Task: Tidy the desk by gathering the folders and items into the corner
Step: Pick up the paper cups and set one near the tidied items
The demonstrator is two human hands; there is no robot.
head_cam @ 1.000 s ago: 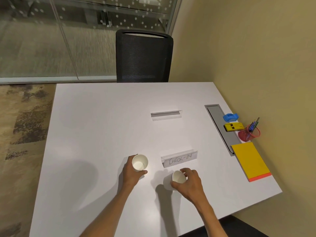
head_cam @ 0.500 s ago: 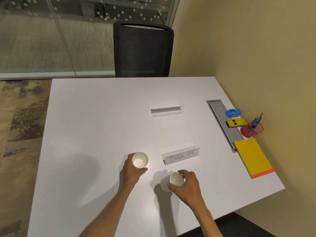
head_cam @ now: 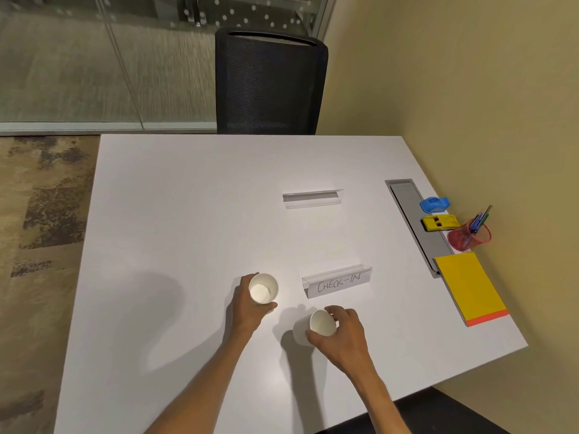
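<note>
Here, two white paper cups are held, one in each hand, over the near part of the white surface (head_cam: 175,214). The left hand (head_cam: 247,311) is wrapped around the upright left cup (head_cam: 263,289), its fingers (head_cam: 249,277) clamped on the cup's wall, at about 7 o'clock from the "CHECK-IN" sign holder (head_cam: 337,280). The right hand (head_cam: 341,335) is closed on the right cup (head_cam: 318,325), which is tilted with its mouth turned toward the person, at about 6 o'clock from the same sign. Whether either cup touches the surface cannot be told. A second, blank clear sign holder (head_cam: 312,198) is seen at 12 o'clock from the lettered one, well apart from it. Along the wall edge, at 3 o'clock, a stack of folders (head_cam: 470,286) with yellow on top and orange beneath is laid beside a grey cable tray (head_cam: 413,220). Past it, a red mesh pen cup (head_cam: 468,236), a yellow stapler-like item (head_cam: 438,222) and a blue item (head_cam: 434,204) are grouped near one another. A black mesh chair (head_cam: 269,83) is placed at the far edge.
</note>
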